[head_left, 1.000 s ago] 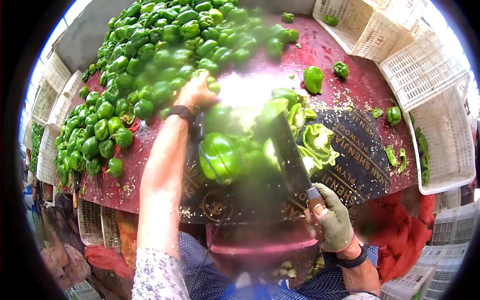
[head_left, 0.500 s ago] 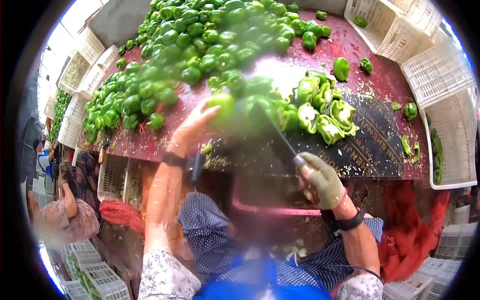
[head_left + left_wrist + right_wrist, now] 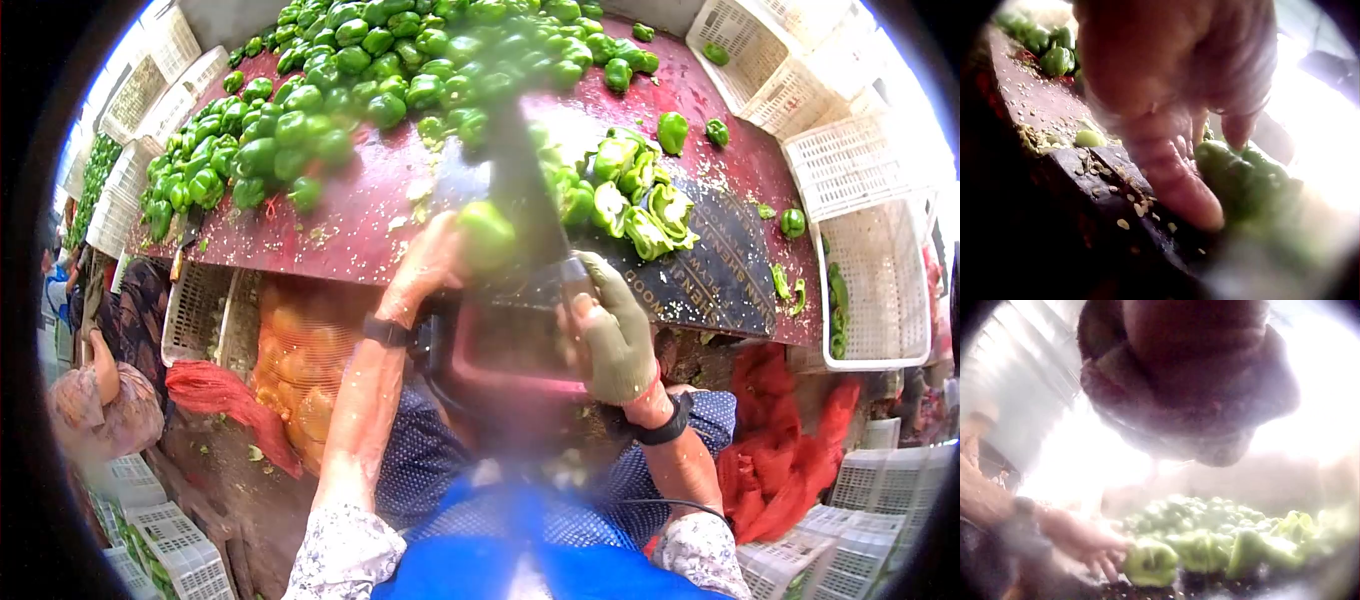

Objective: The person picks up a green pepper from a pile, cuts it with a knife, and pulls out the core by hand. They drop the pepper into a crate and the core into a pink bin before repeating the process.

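Observation:
The bare left hand [image 3: 432, 255] holds a green pepper [image 3: 486, 238] at the table's near edge; in the left wrist view its thumb and fingers are around the pepper [image 3: 1241, 178]. The gloved right hand [image 3: 608, 330] grips the handle of a wide-bladed knife [image 3: 528, 190], whose blade points up and away, just right of that pepper. Cut pepper pieces [image 3: 668, 215] lie on the black board [image 3: 715, 270] beyond the right hand. Blur hides where the blade's edge meets the pepper, if it does.
A large heap of whole green peppers [image 3: 350, 60] covers the far left of the red table [image 3: 350, 215]. White crates [image 3: 880, 290] stand at the right. Below the table edge are a pink-rimmed container [image 3: 470, 350], an orange net sack [image 3: 300, 350] and red netting [image 3: 790, 450].
The left hand has left the heap with a pepper and come back beside the knife. The knife blade now stands more upright, and the head view has shifted.

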Demonstrator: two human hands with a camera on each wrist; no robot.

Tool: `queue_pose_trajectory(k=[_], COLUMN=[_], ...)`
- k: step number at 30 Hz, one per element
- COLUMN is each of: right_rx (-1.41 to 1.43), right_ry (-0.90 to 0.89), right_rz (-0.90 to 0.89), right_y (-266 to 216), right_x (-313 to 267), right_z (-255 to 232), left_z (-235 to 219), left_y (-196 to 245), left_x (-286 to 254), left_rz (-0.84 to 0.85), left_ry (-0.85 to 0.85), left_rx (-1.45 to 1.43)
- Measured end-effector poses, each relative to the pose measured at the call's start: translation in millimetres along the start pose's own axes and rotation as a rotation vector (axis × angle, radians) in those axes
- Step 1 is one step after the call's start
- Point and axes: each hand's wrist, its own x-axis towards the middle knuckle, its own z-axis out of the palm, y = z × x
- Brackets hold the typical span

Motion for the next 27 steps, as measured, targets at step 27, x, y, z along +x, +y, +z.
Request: queue_pose_trajectory(k=[27], right_rx=[-0.541], right_ry=[0.038], right_rz=[0.108], right_y=[62], right_x=[80], right_z=[-58], left_z=[-7], left_y=[22], left_x=[119], left_rz=[0.275], left_ry=[-0.001], left_rx=[0.226])
